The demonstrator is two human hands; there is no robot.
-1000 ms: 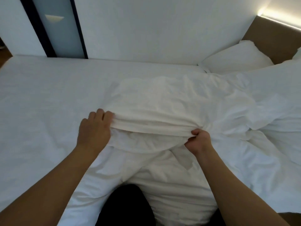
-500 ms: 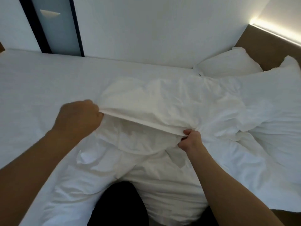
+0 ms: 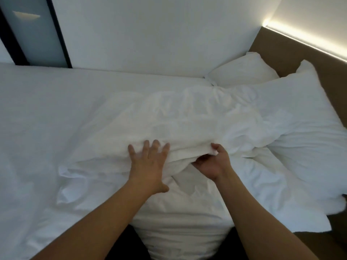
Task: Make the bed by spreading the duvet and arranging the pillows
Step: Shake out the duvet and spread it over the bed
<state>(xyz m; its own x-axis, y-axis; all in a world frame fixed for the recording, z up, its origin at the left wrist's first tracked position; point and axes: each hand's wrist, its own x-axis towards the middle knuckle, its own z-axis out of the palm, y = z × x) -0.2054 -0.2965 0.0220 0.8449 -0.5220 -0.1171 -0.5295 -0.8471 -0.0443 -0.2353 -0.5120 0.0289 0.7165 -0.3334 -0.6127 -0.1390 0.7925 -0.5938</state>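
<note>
A crumpled white duvet [image 3: 187, 117] lies bunched across the middle of the bed, trailing to the right and down over the near edge. My left hand [image 3: 148, 162] lies flat on its folded near edge with fingers spread. Just to the right, my right hand [image 3: 212, 164] pinches that same fold, thumb on top and fingers tucked under it. Two white pillows sit at the right by the headboard: one pillow [image 3: 242, 72] in the far corner, a larger pillow [image 3: 308, 113] nearer, partly under the duvet.
The white bed sheet [image 3: 47, 113] is bare on the left half of the mattress. A white wall [image 3: 150, 34] runs along the far side, with a dark-framed glass panel [image 3: 35, 32] at the left. The brown headboard [image 3: 281, 47] stands at right under a light strip.
My left hand has let go of the duvet edge, moved right and now lies flat on the fold. The lifted edge has dropped. My right hand keeps its pinch.
</note>
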